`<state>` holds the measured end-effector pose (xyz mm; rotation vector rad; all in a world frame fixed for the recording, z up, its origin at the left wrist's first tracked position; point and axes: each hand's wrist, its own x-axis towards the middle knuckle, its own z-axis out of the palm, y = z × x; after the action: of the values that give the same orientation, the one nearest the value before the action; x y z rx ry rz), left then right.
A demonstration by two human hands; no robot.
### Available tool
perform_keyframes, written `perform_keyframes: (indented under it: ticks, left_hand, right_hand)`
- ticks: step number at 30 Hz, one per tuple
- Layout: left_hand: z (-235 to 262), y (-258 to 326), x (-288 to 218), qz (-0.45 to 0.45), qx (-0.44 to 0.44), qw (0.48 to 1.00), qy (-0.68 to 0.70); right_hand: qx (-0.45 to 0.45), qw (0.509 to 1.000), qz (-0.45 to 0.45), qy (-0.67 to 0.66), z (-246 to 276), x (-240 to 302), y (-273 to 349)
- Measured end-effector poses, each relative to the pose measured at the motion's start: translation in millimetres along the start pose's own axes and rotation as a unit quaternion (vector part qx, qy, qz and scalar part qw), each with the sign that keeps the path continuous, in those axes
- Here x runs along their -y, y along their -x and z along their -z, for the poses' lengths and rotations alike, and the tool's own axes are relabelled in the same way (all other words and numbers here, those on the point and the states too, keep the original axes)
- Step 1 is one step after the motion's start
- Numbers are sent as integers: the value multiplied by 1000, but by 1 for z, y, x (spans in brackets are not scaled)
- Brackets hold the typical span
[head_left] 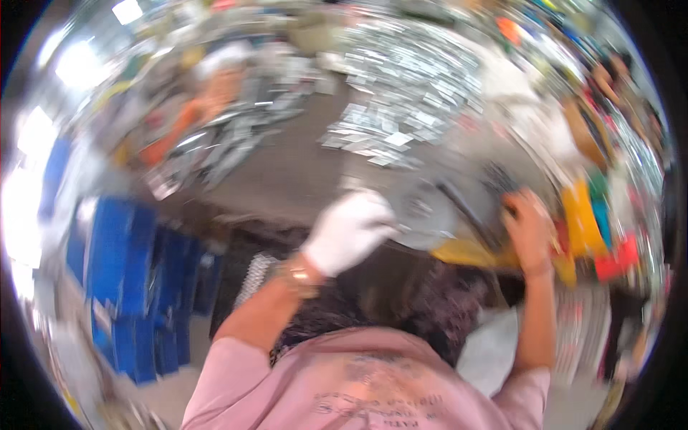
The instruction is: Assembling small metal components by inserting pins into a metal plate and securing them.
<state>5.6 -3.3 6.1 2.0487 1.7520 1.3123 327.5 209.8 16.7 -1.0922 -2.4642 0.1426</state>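
Note:
My left hand [351, 229], in a white glove, is at the near edge of the worktable, just left of a grey round disc [419, 204]. Its fingers are curled together, and anything between them is too blurred to make out. My bare right hand [529, 228] is over the table's right side, its fingers bent and smeared by motion. Between the hands, a dark bar [466, 211] slants beside the disc. Some small dark pieces [496, 175] lie just beyond my right hand.
A wide spread of small flat silvery pieces [408, 86] covers the far middle of the brown table [287, 172]. Longer shiny strips [229, 140] are heaped at the left, beside something orange [215, 97]. Blue bins [118, 251] stand lower left. Yellow items [582, 218] are at the right.

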Motion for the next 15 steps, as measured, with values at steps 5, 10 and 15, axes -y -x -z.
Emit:
perform_keyframes:
  ticks: [5, 10, 15]
  left_hand:
    - [-25, -3, 5, -10, 30, 999, 27]
    - [-12, 9, 1, 27, 17, 999, 29]
    - [-15, 3, 7, 36, 24, 999, 19]
  right_hand:
    - [-15, 996, 3, 88, -4, -40, 23]
    - [-21, 997, 60, 53, -14, -27, -1]
    - [-104, 989, 73, -79, -23, 45, 8]
